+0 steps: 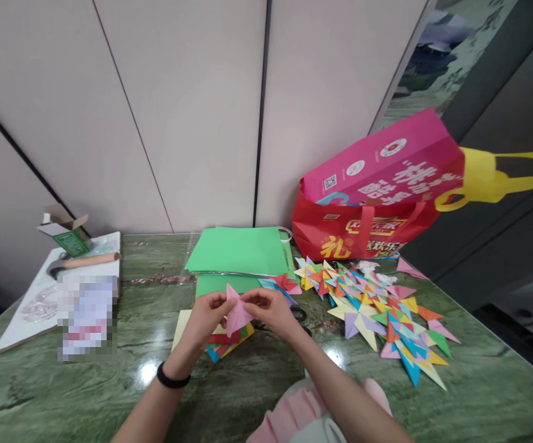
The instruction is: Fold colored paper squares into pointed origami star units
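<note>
A pink piece of folded paper (237, 317) is held up between my two hands, with pointed corners at its top and bottom. My left hand (209, 314), a black band at its wrist, pinches the left side. The fingers of my right hand (270, 307) are closed on the right side. Beneath the hands lies a small stack of coloured paper (232, 349), partly hidden by them. Black-handled scissors (299, 315) show in part behind my right hand. Just beyond the hands rest green paper sheets (241, 249) in clear wrapping.
Many folded paper stars (363, 311) spread over the right of the green marbled table (146, 406). Behind them stands a red gift bag (367, 227) with a pink box (386, 157). At left, a white board (35, 307) carries a wooden-handled tool (86, 261) and a small green box (70, 240).
</note>
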`<state>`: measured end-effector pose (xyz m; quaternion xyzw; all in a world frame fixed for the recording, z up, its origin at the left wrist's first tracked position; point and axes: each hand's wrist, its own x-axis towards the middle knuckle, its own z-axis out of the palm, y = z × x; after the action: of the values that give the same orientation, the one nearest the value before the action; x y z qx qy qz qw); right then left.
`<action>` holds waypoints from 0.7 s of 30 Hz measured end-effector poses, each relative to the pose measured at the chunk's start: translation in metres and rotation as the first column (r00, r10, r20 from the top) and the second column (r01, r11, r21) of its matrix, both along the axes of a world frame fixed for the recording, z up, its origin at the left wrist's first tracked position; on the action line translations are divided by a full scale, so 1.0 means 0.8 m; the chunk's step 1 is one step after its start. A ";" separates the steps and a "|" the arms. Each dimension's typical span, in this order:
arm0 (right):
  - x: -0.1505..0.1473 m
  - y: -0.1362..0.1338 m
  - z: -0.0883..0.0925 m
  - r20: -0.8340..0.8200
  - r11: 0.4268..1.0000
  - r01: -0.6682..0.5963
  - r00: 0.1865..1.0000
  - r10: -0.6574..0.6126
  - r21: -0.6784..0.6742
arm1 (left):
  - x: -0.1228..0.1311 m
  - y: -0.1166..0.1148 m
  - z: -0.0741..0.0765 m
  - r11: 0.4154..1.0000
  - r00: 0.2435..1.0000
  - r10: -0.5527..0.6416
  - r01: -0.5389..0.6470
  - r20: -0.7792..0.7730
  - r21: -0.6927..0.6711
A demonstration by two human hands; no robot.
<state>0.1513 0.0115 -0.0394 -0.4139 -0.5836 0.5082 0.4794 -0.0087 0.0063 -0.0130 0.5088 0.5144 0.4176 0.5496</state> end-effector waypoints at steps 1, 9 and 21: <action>0.000 0.000 0.000 -0.005 1.000 -0.008 1.000 0.008 -0.007 | -0.001 0.001 0.000 1.000 1.000 0.006 -0.006 0.000 -0.002; 0.000 -0.005 0.002 0.000 1.000 -0.019 1.000 0.019 -0.016 | -0.001 0.000 0.003 1.000 0.999 0.024 -0.024 0.027 -0.016; -0.003 -0.002 0.004 -0.062 0.999 0.029 0.998 -0.030 -0.014 | -0.001 0.000 0.004 0.999 0.998 -0.002 0.005 -0.060 0.048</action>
<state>0.1487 0.0101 -0.0363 -0.4096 -0.5587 0.5176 0.5022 -0.0096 0.0062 -0.0095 0.5349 0.5198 0.4134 0.5223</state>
